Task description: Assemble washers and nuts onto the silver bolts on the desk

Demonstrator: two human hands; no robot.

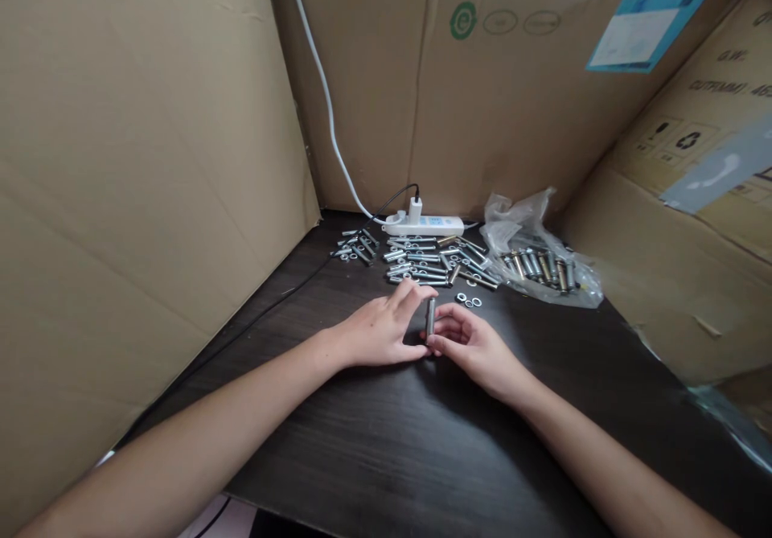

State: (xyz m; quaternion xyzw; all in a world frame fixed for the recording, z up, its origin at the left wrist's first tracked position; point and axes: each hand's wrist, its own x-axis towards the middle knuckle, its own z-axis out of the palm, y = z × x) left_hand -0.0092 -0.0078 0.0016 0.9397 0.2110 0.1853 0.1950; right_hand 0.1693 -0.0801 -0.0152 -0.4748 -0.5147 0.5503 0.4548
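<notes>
A short grey metal sleeve [430, 318] stands upright between my hands, just over the dark table. My right hand [476, 347] grips it low down, with the thumb in front and the fingers curled behind. Arched in a C shape, my left hand [381, 327] spans it from the left, a fingertip at its upper end and the thumb by its lower end. Whether a bolt sits inside the sleeve is too small to tell. Beyond my hands lie a nut [461, 297] and loose washers [477, 302].
Rows of bolts and sleeves [422, 258] lie behind, with a smaller hardware pile [360, 246] to their left. A clear plastic bag [579, 289] holds several expansion bolts. A power strip [449, 226] sits at the back. Cardboard walls [362, 104] and a black cable [265, 310] border the table.
</notes>
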